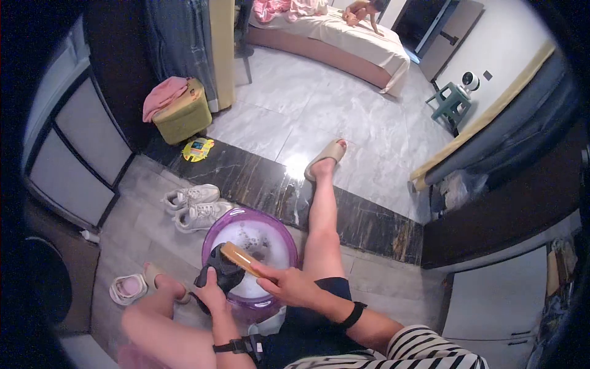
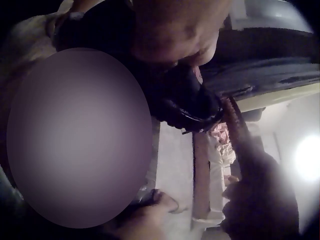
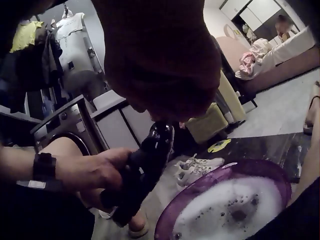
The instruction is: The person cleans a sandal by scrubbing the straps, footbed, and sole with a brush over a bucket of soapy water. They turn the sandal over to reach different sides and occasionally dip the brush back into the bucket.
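My left hand (image 1: 213, 295) grips a black shoe (image 1: 227, 275) over the near left side of a purple basin (image 1: 287, 237). White suds and water (image 1: 232, 232) fill the basin. A brush with a yellowish wooden back (image 1: 241, 256) is held by its handle in my right hand (image 1: 290, 286). The brush lies across the top of the shoe in the head view. In the left wrist view its bristles (image 2: 230, 117) are close to one end of the shoe (image 2: 187, 102). The right wrist view shows the shoe (image 3: 150, 160) wet and shiny, its sole edge partly in shadow.
White sneakers (image 1: 200, 206) stand just behind the basin. A small white container (image 1: 128, 288) sits by my slippered left foot. Beyond the dark stone threshold (image 1: 258, 175) are a green box (image 1: 184, 120), a stool (image 1: 452, 101) and a bed (image 1: 326, 52) with a person on it.
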Tool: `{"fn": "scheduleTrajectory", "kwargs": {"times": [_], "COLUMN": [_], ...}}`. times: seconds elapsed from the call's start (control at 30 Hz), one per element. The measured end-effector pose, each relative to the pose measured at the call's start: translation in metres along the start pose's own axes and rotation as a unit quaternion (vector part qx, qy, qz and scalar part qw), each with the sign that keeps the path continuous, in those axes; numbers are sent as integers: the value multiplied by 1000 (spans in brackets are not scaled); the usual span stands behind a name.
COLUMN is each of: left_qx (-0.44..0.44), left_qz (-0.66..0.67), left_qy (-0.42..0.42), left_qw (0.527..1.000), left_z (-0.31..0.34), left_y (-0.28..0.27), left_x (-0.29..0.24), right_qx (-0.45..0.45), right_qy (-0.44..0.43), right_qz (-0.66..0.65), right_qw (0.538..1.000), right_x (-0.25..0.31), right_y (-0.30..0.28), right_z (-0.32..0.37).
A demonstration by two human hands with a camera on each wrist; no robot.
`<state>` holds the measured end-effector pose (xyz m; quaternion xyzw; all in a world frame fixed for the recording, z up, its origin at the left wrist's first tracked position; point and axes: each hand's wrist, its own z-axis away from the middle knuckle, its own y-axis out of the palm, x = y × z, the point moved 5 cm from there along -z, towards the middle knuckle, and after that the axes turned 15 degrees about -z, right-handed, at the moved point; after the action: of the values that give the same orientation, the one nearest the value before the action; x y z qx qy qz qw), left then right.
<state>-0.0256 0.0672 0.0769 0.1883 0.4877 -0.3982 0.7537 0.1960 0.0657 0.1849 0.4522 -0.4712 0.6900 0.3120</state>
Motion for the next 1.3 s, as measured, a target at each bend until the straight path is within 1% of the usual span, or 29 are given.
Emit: {"fn": "scheduleTrajectory", "kwargs": {"times": [0.03, 0.07, 0.13, 0.17, 0.23, 0.27, 0.3, 0.33, 0.37, 0.4, 0.47, 0.53, 0.57, 0.67, 0.7, 0.8, 0.83, 0.9, 0.93, 0.97, 1.07, 1.1, 1.2, 1.23, 1.27, 1.3], "left_qx": [-1, 1, 5, 35, -4, -28, 13, -12, -15, -20, -62, -10, -14, -15, -40, -54, -46, -42, -43, -42, -77, -85, -13, -29, 13, -33], "left_qz": [-10, -56, -148, -167, -185, -195, -158, -119, -111, -100, -192, -186, -190, -100, -113, -184, -183, -119, -81, -30, -145, -126, -86, -98, -165, -208], "left_qy": [18, 47, 105, 103, 87, 76, 94, 71, 62, 56, 56, 56, 60, 17, 32, 45, 58, 41, 36, 0, 48, 54, 29, 24, 43, 49], "left_qw": [1000, 997, 983, 980, 979, 977, 983, 990, 992, 993, 978, 981, 980, 995, 992, 980, 980, 991, 995, 999, 985, 987, 996, 994, 985, 976], "left_z": [4, 11, 28, 30, 31, 33, 13, 5, 0, 4, 17, 28, 28, 0, 0, 14, 24, 13, 8, 8, 5, 2, 0, 4, 14, 8], "left_y": [1, 3, 7, 10, 13, 8, 2, -3, -9, -8, -3, 6, 4, -13, -14, -3, 2, -5, -6, -9, -6, -1, 0, 0, 1, 2], "left_x": [-4, -8, -28, -30, -42, -43, -27, -20, -14, -14, -16, -29, -33, -18, -20, -14, -29, -16, -19, -19, -13, -9, -25, -32, -39, -12], "right_qx": [-8, -16, -31, -32, -35, -29, -16, -2, 18, 16, 9, -60, -61, -10, -7, -46, -90, -52, -33, -7, 20, 8, -15, -23, -69, -112], "right_qy": [-8, 14, 58, 67, 83, 63, 42, 21, 52, 59, 78, 37, 44, 67, 39, 78, 12, 31, 33, -4, 16, -15, -43, -22, -28, -35], "right_qz": [5, 17, 41, 48, 61, 61, 58, 50, 78, 91, 116, 98, 72, 76, 16, 85, 62, 103, 127, 148, 180, 193, 200, 206, 175, 142], "right_qw": [1000, 1000, 997, 996, 994, 996, 997, 999, 995, 994, 990, 993, 995, 995, 999, 992, 994, 993, 991, 989, 983, 981, 979, 978, 982, 983], "right_x": [-2, -6, 10, 16, 24, 21, 13, 10, 6, 3, -4, -5, -1, -2, 0, -10, -4, 8, 14, 0, -3, 2, 15, 17, 12, 0], "right_y": [1, 0, -9, -14, -19, -16, -10, -2, 3, 4, 1, -6, -6, 11, 13, 10, 6, 11, 12, 25, 34, 32, 28, 27, 23, 19], "right_z": [1, 2, -4, -11, -24, -21, -19, -14, -6, -6, -13, -32, -33, -8, 1, -18, -26, -16, -13, 1, -1, -10, -24, -29, -36, -48]}}
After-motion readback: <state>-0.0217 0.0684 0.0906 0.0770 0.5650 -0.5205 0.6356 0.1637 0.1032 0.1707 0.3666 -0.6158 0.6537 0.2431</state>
